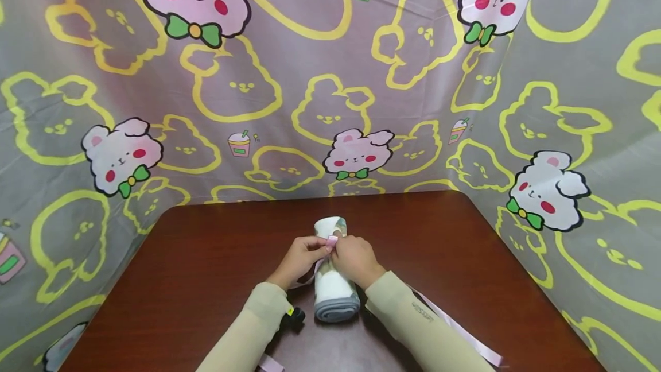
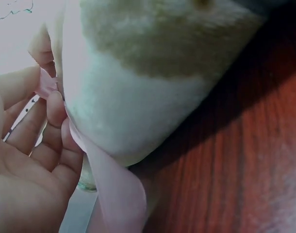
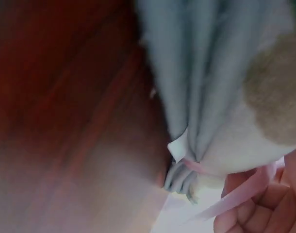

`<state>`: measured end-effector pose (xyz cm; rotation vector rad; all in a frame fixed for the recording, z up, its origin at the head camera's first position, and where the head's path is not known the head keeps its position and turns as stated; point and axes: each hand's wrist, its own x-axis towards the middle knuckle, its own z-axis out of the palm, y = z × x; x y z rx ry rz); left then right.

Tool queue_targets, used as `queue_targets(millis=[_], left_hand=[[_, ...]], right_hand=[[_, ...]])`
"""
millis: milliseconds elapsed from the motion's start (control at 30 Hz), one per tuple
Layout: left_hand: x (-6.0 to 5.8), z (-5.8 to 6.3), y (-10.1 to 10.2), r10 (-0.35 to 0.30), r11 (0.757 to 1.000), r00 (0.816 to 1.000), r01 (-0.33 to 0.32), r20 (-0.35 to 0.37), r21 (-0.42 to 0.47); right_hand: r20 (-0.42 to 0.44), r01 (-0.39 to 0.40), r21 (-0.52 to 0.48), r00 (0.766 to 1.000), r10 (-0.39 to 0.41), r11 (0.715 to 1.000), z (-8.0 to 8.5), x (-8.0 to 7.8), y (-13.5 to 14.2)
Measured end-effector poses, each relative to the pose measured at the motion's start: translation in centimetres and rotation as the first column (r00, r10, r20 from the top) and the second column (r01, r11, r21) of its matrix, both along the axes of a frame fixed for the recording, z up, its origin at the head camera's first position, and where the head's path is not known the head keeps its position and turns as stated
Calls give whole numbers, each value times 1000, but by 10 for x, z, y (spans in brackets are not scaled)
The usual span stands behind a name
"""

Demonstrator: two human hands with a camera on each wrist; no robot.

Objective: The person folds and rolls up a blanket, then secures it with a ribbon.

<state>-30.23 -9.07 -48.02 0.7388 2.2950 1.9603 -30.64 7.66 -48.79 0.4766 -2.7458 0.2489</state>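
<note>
A rolled fleecy cloth (image 1: 334,286), white with brownish patches and a grey end, lies lengthwise on the table before me. Around its middle runs a pink ribbon (image 1: 333,240). My left hand (image 1: 296,260) pinches the ribbon between thumb and finger on top of the roll; the left wrist view shows the ribbon (image 2: 119,194) dropping down the roll's side. Close against it, my right hand (image 1: 358,258) grips the ribbon from the other side, and in the right wrist view the ribbon (image 3: 245,191) passes by its curled fingers. Whether a knot lies under the fingers is hidden.
The dark red-brown table (image 1: 217,268) has rounded far corners. One long ribbon tail (image 1: 465,334) trails past my right forearm, and another ribbon piece (image 1: 269,363) shows by my left sleeve. A patterned rabbit curtain (image 1: 289,90) surrounds the table's back and sides.
</note>
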Motion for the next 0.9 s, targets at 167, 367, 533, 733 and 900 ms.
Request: queue_targets(millis=[167, 367, 533, 733, 900], left_hand=[[-1, -1, -1, -5, 1000, 1000, 5, -23, 23], [-2, 0, -3, 10, 1000, 1000, -10, -26, 5], [-1, 2, -1, 3, 1000, 1000, -3, -8, -16], [-1, 1, 0, 13, 1000, 1000, -13, -17, -27], [-16, -23, 0, 65, 998, 998, -65, -16, -17]], right_hand=[[-5, -2, -25, 1000, 2, 1000, -2, 0, 2], [55, -41, -190, 997, 53, 981, -1, 1, 11], [15, -73, -199, 997, 78, 977, -1, 1, 13], [-78, -41, -41, 996, 38, 998, -2, -2, 5], [-62, -4, 56, 998, 7, 998, -2, -5, 2]])
